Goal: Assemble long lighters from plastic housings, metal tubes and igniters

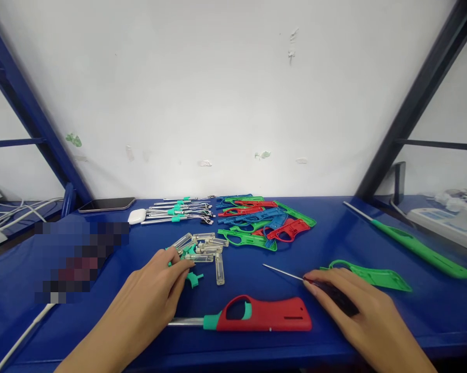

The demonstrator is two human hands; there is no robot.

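1. Head view, lower centre: everything lies loose on the blue table top (256, 259), nothing boxed or binned.
2. Left hand (155, 292), lower left of centre: fingers half curled, tips on the near edge of a heap of clear tubes (202, 247). I cannot tell whether it pinches one.
3. The tubes are small, transparent and oblong, with one lying apart and pointing toward the camera. A loose teal piece (194, 280) lies just beside the fingertips.
4. Right hand (357, 313), lower right: closed over the dark handle of a screwdriver (334, 296). The thin metal shaft points to the upper left, low over the table.
5. Red lighter (264, 315) — between the hands at the bottom of the frame, lying flat, with a teal collar and a metal nozzle pointing left.
6. Green shell half (373, 277) lies just beyond the right hand.
7. Mid frame: a heap of coloured shells (260, 220) — red, blue and green. To its left is a row of metal rods (179, 210) with teal collars.
8. Right edge: a long green lighter (415, 246). Upper left: a phone (107, 204).
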